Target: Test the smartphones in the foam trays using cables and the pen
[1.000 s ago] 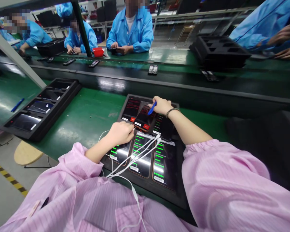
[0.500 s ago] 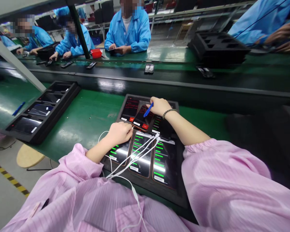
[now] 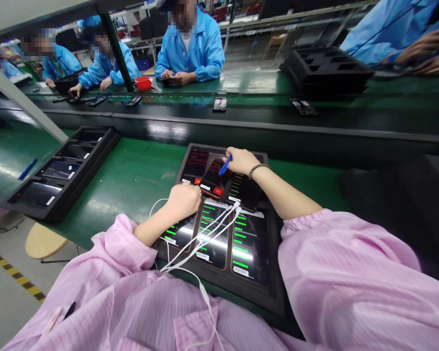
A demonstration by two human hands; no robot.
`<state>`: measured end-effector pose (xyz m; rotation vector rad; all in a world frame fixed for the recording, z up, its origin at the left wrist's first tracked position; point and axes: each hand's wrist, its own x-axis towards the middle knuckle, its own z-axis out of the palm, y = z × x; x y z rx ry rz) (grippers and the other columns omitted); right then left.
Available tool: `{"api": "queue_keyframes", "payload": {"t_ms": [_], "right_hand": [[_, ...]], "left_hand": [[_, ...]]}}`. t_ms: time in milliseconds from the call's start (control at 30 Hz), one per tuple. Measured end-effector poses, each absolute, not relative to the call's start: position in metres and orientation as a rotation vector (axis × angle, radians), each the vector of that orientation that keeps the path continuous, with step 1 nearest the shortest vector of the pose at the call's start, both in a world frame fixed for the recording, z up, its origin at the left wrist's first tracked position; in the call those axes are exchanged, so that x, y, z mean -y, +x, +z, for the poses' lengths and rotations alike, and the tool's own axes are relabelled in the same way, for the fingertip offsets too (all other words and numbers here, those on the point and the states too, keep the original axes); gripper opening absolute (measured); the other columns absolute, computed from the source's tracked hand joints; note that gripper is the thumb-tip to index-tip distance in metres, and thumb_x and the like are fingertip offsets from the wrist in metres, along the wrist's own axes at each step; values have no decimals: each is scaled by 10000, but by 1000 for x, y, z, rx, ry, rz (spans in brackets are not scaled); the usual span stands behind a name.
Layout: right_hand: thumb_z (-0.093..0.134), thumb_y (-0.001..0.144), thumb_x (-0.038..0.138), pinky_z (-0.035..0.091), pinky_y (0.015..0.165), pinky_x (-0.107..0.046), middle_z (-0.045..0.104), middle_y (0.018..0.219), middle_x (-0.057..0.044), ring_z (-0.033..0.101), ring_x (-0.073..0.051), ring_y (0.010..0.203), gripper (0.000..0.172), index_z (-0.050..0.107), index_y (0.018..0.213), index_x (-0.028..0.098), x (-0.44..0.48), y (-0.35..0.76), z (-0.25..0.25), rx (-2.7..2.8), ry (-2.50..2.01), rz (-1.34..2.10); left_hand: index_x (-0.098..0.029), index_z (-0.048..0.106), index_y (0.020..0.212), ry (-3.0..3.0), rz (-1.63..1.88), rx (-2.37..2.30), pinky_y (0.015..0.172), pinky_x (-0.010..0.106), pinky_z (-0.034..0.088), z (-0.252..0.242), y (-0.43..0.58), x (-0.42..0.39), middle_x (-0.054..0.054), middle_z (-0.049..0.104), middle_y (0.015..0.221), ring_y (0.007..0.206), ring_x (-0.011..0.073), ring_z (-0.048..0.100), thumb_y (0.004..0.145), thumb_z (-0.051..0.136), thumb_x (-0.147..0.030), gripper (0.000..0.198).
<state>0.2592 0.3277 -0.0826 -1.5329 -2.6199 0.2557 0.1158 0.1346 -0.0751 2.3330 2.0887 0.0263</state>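
A phone (image 3: 215, 176) with red text and a red button lies tilted in the top row of a black foam tray (image 3: 278, 292). My right hand (image 3: 241, 161) is closed around a blue pen (image 3: 225, 165) at this phone's upper edge; whether it also grips the phone is hidden. My left hand (image 3: 185, 200) is closed at the phone's lower end, where a white cable (image 3: 154, 205) runs into the fingers; its plug is hidden. Another red-text phone (image 3: 195, 165) sits to the left. Phones with green text, such as the middle one (image 3: 212, 243), fill the front row.
White cables (image 3: 190, 251) cross the front phones, with plugs (image 3: 237, 207) near the right. A second black tray (image 3: 64, 195) of phones stands left, beside another blue pen (image 3: 27, 169). Across a dark conveyor (image 3: 175, 109) sit co-workers in blue, near stacked black trays (image 3: 325, 70).
My left fingers have closed in slightly at the phone's lower end, and the white tip seen there is now covered. The right hand barely moves. The view has shifted slightly.
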Motion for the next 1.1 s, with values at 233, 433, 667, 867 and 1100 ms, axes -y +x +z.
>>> {"api": "queue_keyframes", "payload": {"t_ms": [233, 433, 667, 867, 1100], "right_hand": [[542, 842, 228, 450, 743, -329, 709, 847, -92, 659, -274, 835, 107, 609, 924, 225, -328, 263, -85, 2606, -1537, 312], [529, 844, 219, 402, 962, -398, 686, 782, -66, 650, -263, 847, 34, 557, 832, 233, -325, 261, -87, 2546, -1501, 400], [569, 856, 373, 372, 1010, -534, 619, 654, -13, 634, -244, 781, 286, 387, 683, 236, -320, 276, -73, 2357, -1471, 590], [371, 936, 589, 484, 889, -395, 652, 766, -28, 682, -239, 944, 399, 280, 735, 257, -293, 345, -66, 1922, -1273, 682], [464, 849, 725, 498, 874, -409, 721, 780, -45, 709, -265, 918, 518, 291, 705, 258, -256, 365, -81, 1579, -1166, 729]], "left_hand": [[-53, 671, 945, 2255, -69, -2173, 801, 399, 525, -73, 125, -141, 210, 689, 903, 934, 307, 670, 923, 402, -159, 290], [-70, 666, 995, 2129, -40, -2198, 804, 373, 516, -70, 126, -145, 199, 690, 951, 959, 292, 672, 934, 391, -160, 296], [-94, 666, 1099, 2213, -134, -2109, 928, 474, 436, -26, 121, -121, 197, 658, 1160, 1144, 338, 577, 968, 466, -247, 284], [-258, 642, 1226, 2416, -162, -582, 901, 307, 464, 29, 115, -52, 3, 702, 1210, 1086, 193, 627, 833, 649, -112, 419], [-247, 722, 763, 2573, -132, -470, 650, 300, 463, -1, 141, -40, -49, 688, 632, 652, 162, 622, 792, 755, -183, 78]]}}
